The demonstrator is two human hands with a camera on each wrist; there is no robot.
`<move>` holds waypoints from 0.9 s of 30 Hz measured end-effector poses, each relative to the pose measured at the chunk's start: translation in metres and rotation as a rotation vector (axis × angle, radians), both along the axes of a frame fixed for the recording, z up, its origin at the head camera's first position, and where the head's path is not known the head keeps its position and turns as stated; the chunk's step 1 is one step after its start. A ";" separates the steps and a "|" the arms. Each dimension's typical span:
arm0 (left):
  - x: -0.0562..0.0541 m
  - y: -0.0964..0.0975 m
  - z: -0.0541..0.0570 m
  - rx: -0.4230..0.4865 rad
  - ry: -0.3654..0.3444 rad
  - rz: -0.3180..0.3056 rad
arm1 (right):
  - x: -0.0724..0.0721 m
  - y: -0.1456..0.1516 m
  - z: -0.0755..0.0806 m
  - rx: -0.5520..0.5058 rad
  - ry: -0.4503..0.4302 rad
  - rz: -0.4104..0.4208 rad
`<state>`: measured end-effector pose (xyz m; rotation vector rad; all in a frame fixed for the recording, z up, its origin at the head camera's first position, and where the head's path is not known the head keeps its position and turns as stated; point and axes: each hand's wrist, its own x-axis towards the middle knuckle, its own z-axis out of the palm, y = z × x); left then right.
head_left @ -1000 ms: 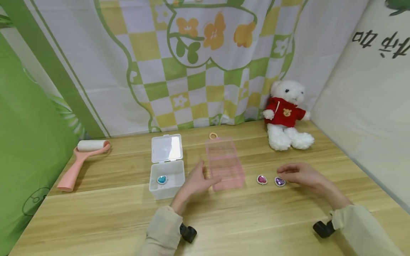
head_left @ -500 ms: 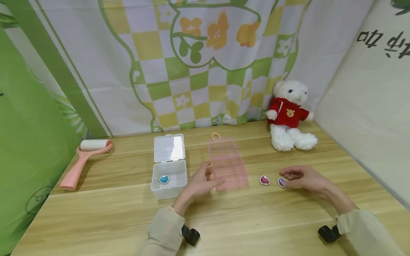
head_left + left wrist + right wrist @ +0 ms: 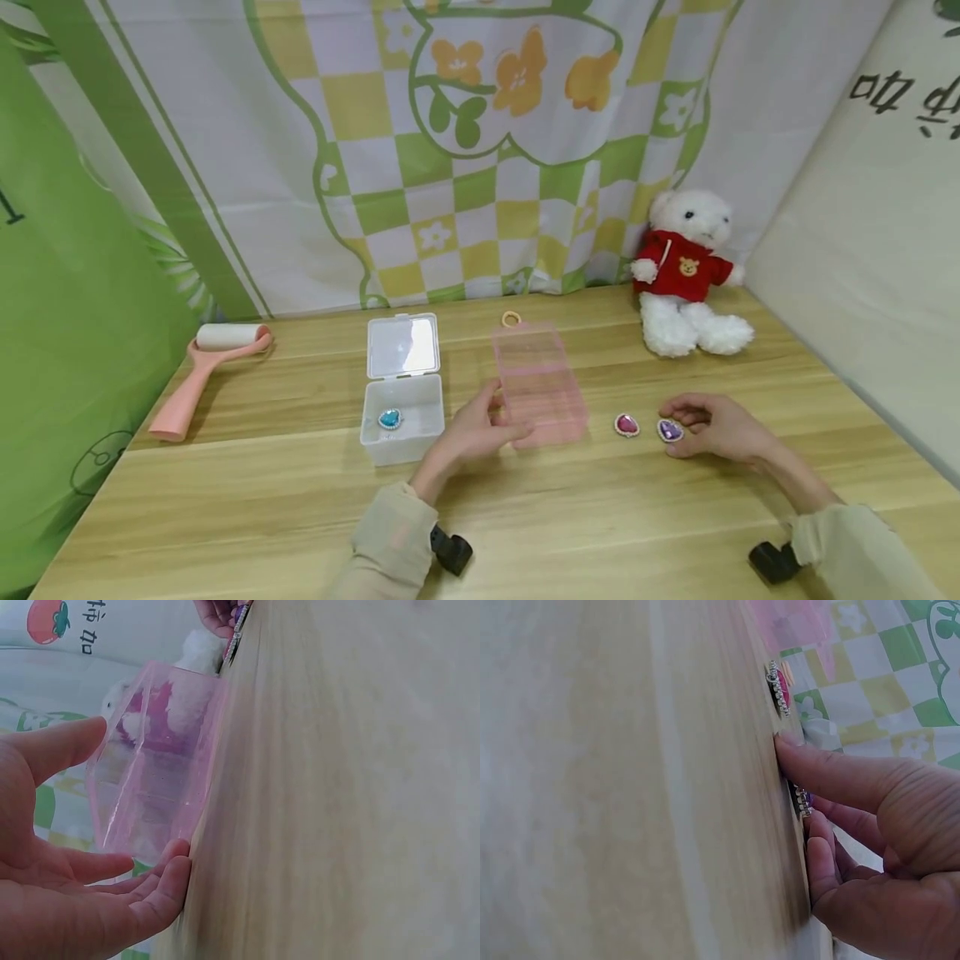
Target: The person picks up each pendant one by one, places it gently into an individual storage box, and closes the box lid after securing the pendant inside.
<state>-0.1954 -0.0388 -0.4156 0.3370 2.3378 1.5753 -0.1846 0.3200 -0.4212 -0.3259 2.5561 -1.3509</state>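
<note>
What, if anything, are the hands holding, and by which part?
A firm hold cannot be told. The right hand curves about the purple gem, thumb at its near edge; the left hand is at the left side of the pink box.

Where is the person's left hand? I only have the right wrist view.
Observer: The head view shows the left hand at the left side of the see-through pink rectangular plastic box.
Operator: Any other container left of that?
Observer: Yes, a translucent white plastic box, lid open, with a roughly heart-shaped blue jewel with a silver beaded rim inside.
Operator: Anything farther left?
Observer: A pink-handled lint roller with a white cylindrical roll, lying on its own.
</note>
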 end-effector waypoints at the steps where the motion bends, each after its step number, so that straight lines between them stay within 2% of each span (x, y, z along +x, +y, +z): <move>1: 0.000 -0.001 0.000 -0.003 0.003 0.000 | 0.000 -0.001 0.000 0.002 0.006 -0.001; 6: 0.000 -0.002 0.003 -0.007 -0.008 0.006 | 0.001 -0.006 0.001 0.028 0.018 -0.017; 12: 0.000 -0.002 0.002 0.039 -0.025 0.004 | 0.002 -0.008 0.002 0.083 0.037 -0.049; 21: 0.000 -0.001 0.001 0.002 -0.017 0.022 | 0.001 -0.008 0.002 0.155 0.058 -0.070; 24: 0.000 0.000 0.002 -0.008 -0.013 0.026 | 0.001 -0.007 0.003 0.140 0.050 -0.073; 27: 0.001 0.000 0.002 -0.015 -0.011 0.025 | -0.001 -0.006 0.003 0.084 0.005 -0.053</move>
